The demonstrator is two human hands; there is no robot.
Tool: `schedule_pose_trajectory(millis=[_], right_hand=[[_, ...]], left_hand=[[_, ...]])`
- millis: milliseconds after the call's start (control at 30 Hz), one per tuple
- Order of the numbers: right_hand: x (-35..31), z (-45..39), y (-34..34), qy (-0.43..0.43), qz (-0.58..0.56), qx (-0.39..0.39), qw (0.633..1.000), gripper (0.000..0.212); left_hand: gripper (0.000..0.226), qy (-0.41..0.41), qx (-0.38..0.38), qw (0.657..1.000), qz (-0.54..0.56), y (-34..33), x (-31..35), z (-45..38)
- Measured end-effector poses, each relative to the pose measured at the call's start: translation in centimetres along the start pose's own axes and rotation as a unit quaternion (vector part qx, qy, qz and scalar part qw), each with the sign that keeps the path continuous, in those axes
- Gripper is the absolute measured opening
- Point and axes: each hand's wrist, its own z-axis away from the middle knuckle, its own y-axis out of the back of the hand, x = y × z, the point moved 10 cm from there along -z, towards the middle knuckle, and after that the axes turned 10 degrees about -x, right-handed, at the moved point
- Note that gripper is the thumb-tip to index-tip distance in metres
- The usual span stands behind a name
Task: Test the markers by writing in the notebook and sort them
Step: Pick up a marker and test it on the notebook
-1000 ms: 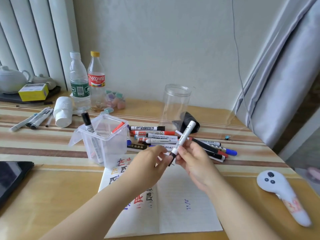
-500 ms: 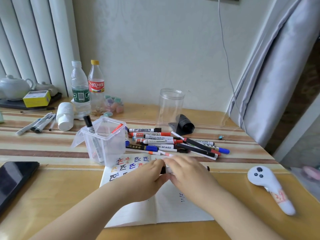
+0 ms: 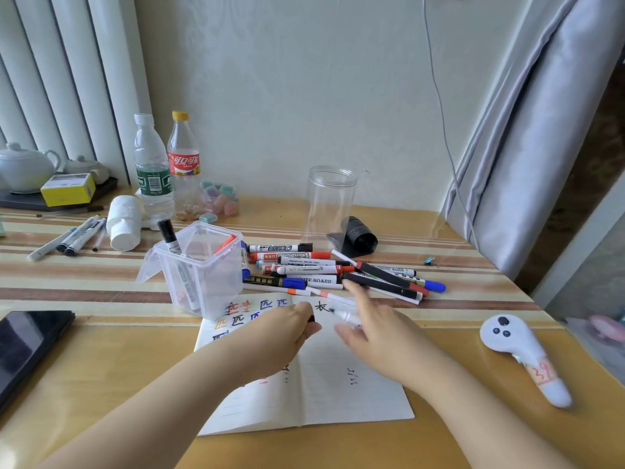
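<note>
The right hand (image 3: 375, 328) is smearing with motion blur, so its grip is hard to read; the white marker (image 3: 345, 315) is lying under its thumb and first finger with its dark tip resting on the page, and the other fingers are spreading out. The left hand (image 3: 287, 330) is curling round a small black piece (image 3: 311, 318), probably the marker's cap, though only its end is showing. Both forearms are covering much of the notebook (image 3: 338, 394), which is lying open on the tabletop (image 3: 101, 384), hiding part of the coloured characters written across the left page; a black character is sitting just beside the marker's tip. Behind the notebook a pile of markers (image 3: 324, 272) is lying loose, white barrels with black, red and blue caps. To the left a clear plastic box (image 3: 199, 275) is holding a few more markers upright. A phone (image 3: 23, 340) is being cut off by the left edge.
</note>
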Motion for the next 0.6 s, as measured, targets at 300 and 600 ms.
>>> schedule_pose_trajectory(millis=[300, 600], right_hand=[[5.3, -1.5, 2.2, -0.023, -0.549, 0.065, 0.833, 0.022], [5.5, -4.7, -1.2, -0.017, -0.716, 0.040, 0.697, 0.015]], left_hand=[[0.022, 0.043, 0.056, 0.997, -0.001, 1.1, -1.6, -2.0], [0.024, -0.027, 0.131, 0.991, 0.004, 1.0, 0.0, -4.6]])
